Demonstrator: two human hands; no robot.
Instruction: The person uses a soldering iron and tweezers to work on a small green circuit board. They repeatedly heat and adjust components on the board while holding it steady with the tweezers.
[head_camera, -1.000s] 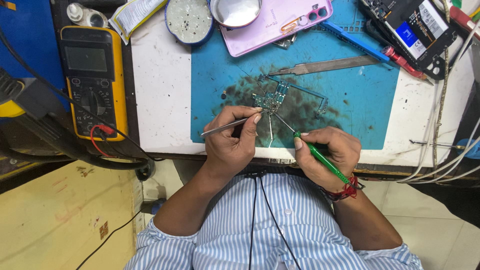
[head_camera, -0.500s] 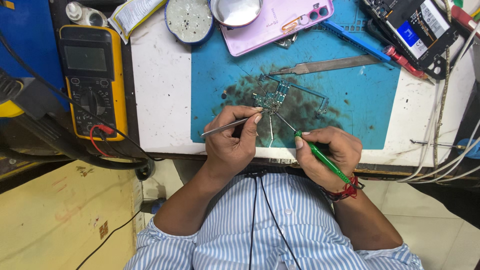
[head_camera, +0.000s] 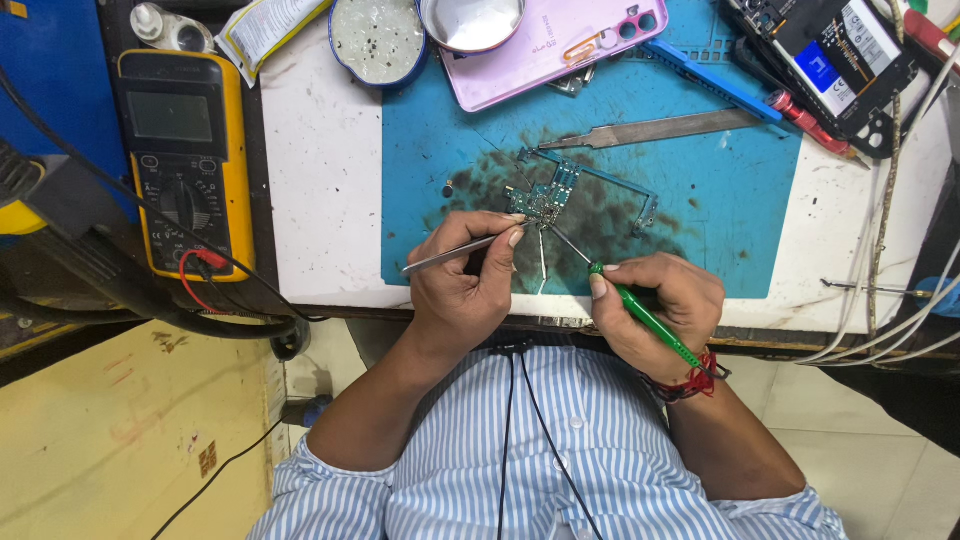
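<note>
Both hands work tools at a small circuit board on the blue mat.

Head view: the circuit board (head_camera: 548, 200) lies on the blue work mat (head_camera: 720, 230) just beyond both hands, its long axis slanting from near-left to far-right. The left hand (head_camera: 462, 290) is the nearer, its forefinger tip touching the board's near edge; it is closed in a pinch around metal tweezers (head_camera: 455, 255), whose handle points out to the left. The right hand (head_camera: 655, 300) is curled shut around a green-handled soldering iron (head_camera: 645, 315), whose thin tip reaches up and left to the board's near side. A flat metal blade (head_camera: 660, 128) lies farther off on the mat, and a yellow multimeter (head_camera: 185, 160) sits at the bench's (head_camera: 320, 180) left.
</note>
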